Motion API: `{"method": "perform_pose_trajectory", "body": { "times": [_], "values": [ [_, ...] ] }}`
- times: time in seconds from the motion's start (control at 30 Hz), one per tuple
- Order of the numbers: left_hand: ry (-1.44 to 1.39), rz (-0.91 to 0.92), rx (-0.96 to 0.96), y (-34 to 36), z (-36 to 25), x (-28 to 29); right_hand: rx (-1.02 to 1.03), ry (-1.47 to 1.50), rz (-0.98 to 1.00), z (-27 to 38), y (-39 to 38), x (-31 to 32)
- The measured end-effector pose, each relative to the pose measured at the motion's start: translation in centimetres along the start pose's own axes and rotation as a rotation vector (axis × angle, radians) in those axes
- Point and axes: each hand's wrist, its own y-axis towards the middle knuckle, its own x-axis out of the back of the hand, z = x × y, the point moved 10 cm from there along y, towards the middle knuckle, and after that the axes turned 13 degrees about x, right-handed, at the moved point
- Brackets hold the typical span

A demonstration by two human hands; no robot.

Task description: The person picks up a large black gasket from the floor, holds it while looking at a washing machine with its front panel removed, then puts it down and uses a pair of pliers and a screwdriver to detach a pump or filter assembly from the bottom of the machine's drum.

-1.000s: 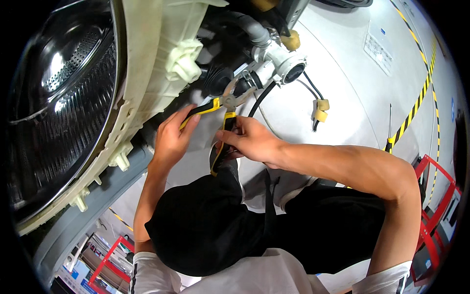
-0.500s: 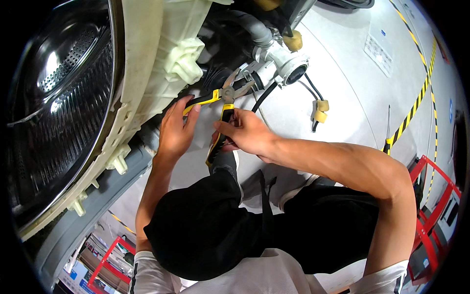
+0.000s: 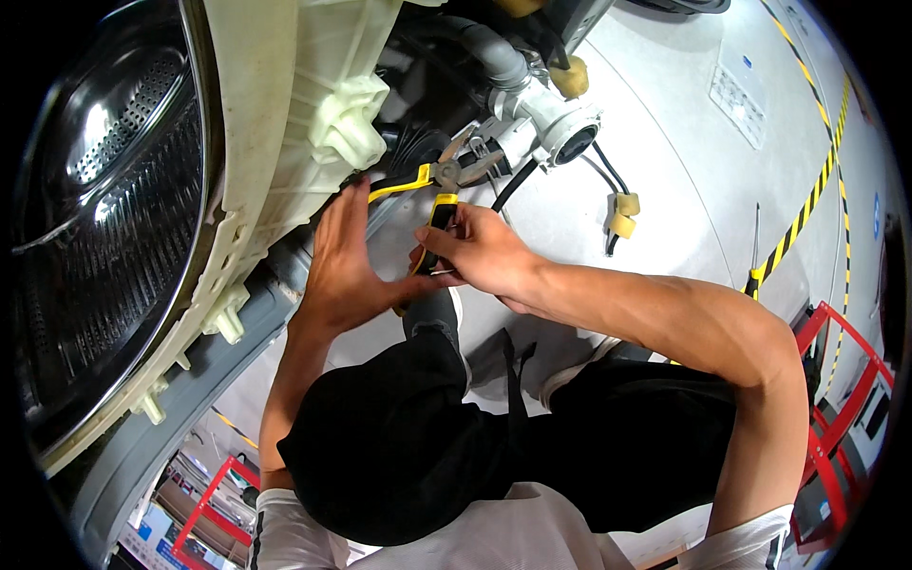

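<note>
A pair of pliers [image 3: 446,175] with yellow-and-black handles has its jaws spread at a dark fitting [image 3: 482,161] beside the white pump housing [image 3: 556,123]. My right hand [image 3: 484,249] is closed round the right-hand handle. My left hand [image 3: 344,271] is spread wide, its fingers up by the end of the other handle and its thumb stretched across to the lower part of the handle in my right hand. That thumb and the right fingers partly cover the handle. Whether the jaws touch the fitting, I cannot tell.
A washing machine's steel drum [image 3: 123,180] and cream tub rim [image 3: 252,123] fill the left. A grey hose [image 3: 489,52] bends into the pump housing. Black cables with yellow foam pieces [image 3: 622,225] lie on the floor. A screwdriver [image 3: 755,275] and red frame [image 3: 836,418] are at right.
My left thumb has moved off the left-hand handle and swung down and right to the other handle, opening the hand wide. The pliers have shifted slightly right; the tub rim appears farther left.
</note>
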Motion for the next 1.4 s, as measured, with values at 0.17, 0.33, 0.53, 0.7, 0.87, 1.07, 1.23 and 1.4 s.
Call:
{"method": "perform_pose_trajectory", "body": {
  "times": [0.17, 0.33, 0.53, 0.7, 0.87, 1.07, 1.23, 1.4],
  "values": [
    [0.152, 0.022, -0.074, -0.9, -1.6, -0.5, -0.029, 0.006, -0.015, -0.3, -0.3, 0.4],
    [0.142, -0.012, -0.109, -0.6, -1.5, -0.5, 0.005, 0.018, -0.024, -0.5, 0.2, 0.3],
    [0.179, 0.008, -0.111, -0.7, -2.0, -0.6, 0.001, 0.014, -0.009, -0.3, 0.1, 0.4],
    [0.205, -0.021, -0.113, -0.5, -2.2, -0.6, 0.02, 0.02, -0.015, -0.2, 0.2, 0.4],
    [0.171, -0.074, -0.14, -0.3, -1.8, -1.0, 0.045, 0.007, -0.01, -0.6, 0.5, 0.4],
    [0.135, -0.049, -0.137, 0.0, -1.5, -0.7, 0.054, -0.019, -0.014, -0.5, 0.7, 0.3],
    [0.121, -0.062, -0.15, -0.3, -1.6, -0.3, 0.053, 0.068, -0.033, -1.4, 0.9, 0.6],
    [0.114, -0.052, -0.145, -0.2, -1.5, 0.0, 0.09, 0.298, -0.107, -2.1, 2.5, 0.2]
  ]
}}
